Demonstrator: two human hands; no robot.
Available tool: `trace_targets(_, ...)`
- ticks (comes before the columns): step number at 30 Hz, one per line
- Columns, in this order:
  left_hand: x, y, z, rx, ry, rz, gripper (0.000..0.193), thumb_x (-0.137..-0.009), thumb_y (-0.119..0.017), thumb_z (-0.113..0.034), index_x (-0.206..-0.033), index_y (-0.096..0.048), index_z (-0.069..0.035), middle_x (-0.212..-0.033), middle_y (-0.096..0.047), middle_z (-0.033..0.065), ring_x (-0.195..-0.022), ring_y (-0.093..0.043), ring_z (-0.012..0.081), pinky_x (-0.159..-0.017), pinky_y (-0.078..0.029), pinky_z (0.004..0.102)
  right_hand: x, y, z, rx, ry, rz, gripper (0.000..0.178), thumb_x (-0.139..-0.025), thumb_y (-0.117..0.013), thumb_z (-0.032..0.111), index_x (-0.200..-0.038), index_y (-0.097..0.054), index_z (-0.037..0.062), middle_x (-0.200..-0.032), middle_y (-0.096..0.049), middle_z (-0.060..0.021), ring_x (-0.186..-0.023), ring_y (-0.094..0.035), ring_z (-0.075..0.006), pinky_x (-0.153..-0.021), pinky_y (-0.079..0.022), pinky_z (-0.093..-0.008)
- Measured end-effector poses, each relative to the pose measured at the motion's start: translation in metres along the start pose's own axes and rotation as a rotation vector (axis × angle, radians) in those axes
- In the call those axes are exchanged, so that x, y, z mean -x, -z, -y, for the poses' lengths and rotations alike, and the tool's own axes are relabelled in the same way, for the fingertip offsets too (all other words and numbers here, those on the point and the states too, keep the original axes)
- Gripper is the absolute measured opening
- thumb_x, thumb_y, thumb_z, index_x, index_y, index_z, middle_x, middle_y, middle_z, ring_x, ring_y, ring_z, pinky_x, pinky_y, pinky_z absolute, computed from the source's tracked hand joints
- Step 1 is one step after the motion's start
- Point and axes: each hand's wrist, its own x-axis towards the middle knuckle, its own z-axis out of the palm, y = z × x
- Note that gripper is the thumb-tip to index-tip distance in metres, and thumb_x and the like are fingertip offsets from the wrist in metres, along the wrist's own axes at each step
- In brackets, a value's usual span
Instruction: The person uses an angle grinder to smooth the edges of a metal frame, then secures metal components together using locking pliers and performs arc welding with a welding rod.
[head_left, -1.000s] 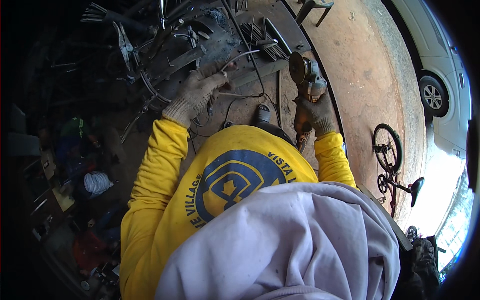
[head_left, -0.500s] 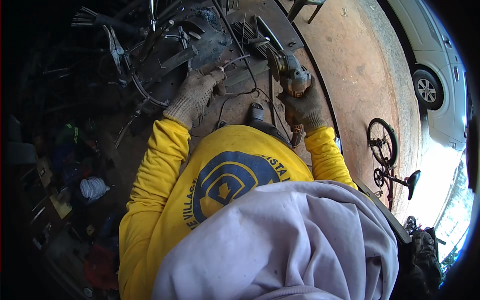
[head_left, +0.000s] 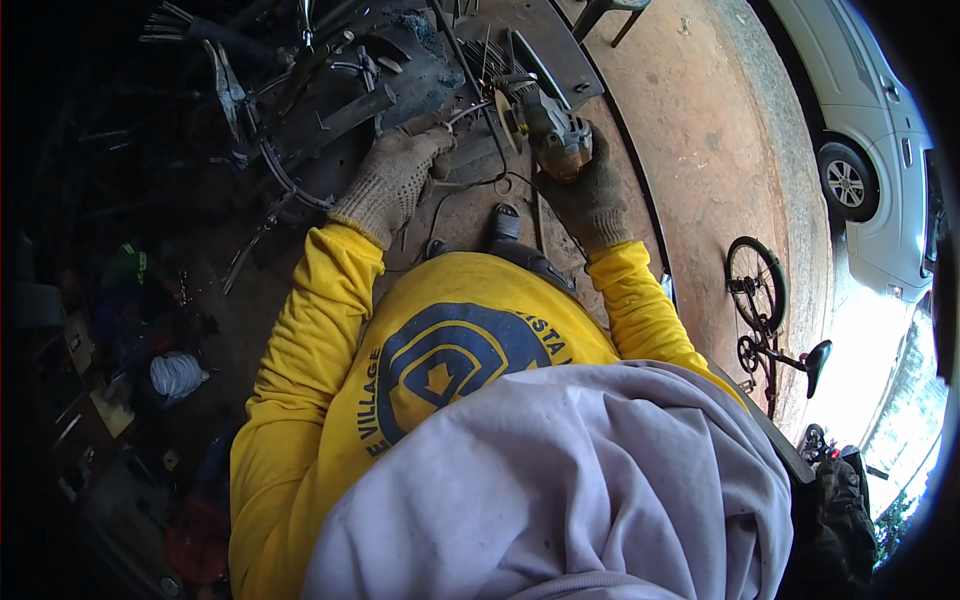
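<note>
My left hand (head_left: 393, 180), in a knitted work glove, is closed around a thin curved metal rod (head_left: 468, 112). The rod's free end sticks out to the right and meets the edge of the disc (head_left: 509, 122) on an angle grinder (head_left: 553, 132). My gloved right hand (head_left: 588, 195) grips the grinder by its body, with its fingers partly hidden behind the tool. Whether the disc is spinning I cannot tell. Both hands are over the near edge of a dark metal worktable (head_left: 425, 75).
Locking pliers (head_left: 229, 92) and a curved metal ring (head_left: 275, 165) lie left of my left hand. Thin rods (head_left: 490, 62) lie beyond the grinder. A black cable (head_left: 470, 75) hangs between my hands. A bicycle (head_left: 765, 310) and a pale van (head_left: 885, 130) stand at right.
My right hand has brought the grinder left, up to the rod, and its disc has turned. My left hand stays nearly in place, still holding the rod.
</note>
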Motion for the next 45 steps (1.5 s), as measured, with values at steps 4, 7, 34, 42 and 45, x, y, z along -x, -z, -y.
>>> trace_targets(4,-0.004,-0.002,0.003,0.015,0.010,0.000,0.022,-0.093,-0.064,-0.022,-0.111,-0.071,-0.013,-0.068,-0.057,-0.0037,-0.047,-0.047,0.0067,-0.043,-0.037,0.0207,0.002,0.005,0.004,0.016,-0.027,0.031,0.102,-0.071,-0.088,0.028,-0.150,-0.028,0.0020,-0.133,-0.058,-0.0269,-0.121,-0.061,-0.0405,-0.103,-0.050,-0.0430)
trace_targets(7,-0.007,0.000,0.005,0.047,0.024,0.023,0.018,-0.093,-0.065,-0.022,-0.107,-0.071,-0.012,-0.067,-0.057,-0.0033,-0.045,-0.046,0.0075,-0.040,-0.036,0.0217,0.003,0.003,-0.003,0.025,-0.010,0.019,0.100,-0.072,-0.087,0.029,-0.149,-0.029,0.0025,-0.132,-0.059,-0.0269,-0.120,-0.062,-0.0405,-0.101,-0.051,-0.0432)
trace_targets(34,-0.016,-0.003,0.000,0.334,0.191,0.026,0.031,-0.100,-0.055,-0.018,-0.070,-0.047,-0.016,-0.057,-0.038,-0.0049,-0.037,-0.029,0.0074,-0.039,-0.022,0.0256,0.003,-0.002,-0.001,0.067,-0.157,-0.096,0.095,-0.068,-0.088,0.030,-0.146,-0.039,0.0068,-0.128,-0.064,-0.0224,-0.115,-0.065,-0.0385,-0.096,-0.053,-0.0444)
trace_targets(42,-0.014,-0.010,-0.004,0.265,0.220,0.003,0.032,-0.099,-0.056,-0.019,-0.069,-0.047,-0.017,-0.056,-0.039,-0.0052,-0.037,-0.031,0.0073,-0.039,-0.023,0.0249,0.000,-0.004,0.002,0.046,-0.067,-0.073,0.095,-0.069,-0.087,0.031,-0.146,-0.037,0.0063,-0.127,-0.063,-0.0238,-0.115,-0.065,-0.0399,-0.095,-0.053,-0.0453)
trace_targets(45,-0.015,-0.004,0.001,0.269,0.174,0.068,0.029,-0.099,-0.056,-0.018,-0.071,-0.048,-0.017,-0.057,-0.040,-0.0050,-0.038,-0.032,0.0071,-0.038,-0.024,0.0245,0.001,-0.005,0.003,0.062,-0.041,-0.089,0.094,-0.070,-0.086,0.031,-0.147,-0.036,0.0070,-0.126,-0.064,-0.0245,-0.113,-0.065,-0.0404,-0.094,-0.054,-0.0457)
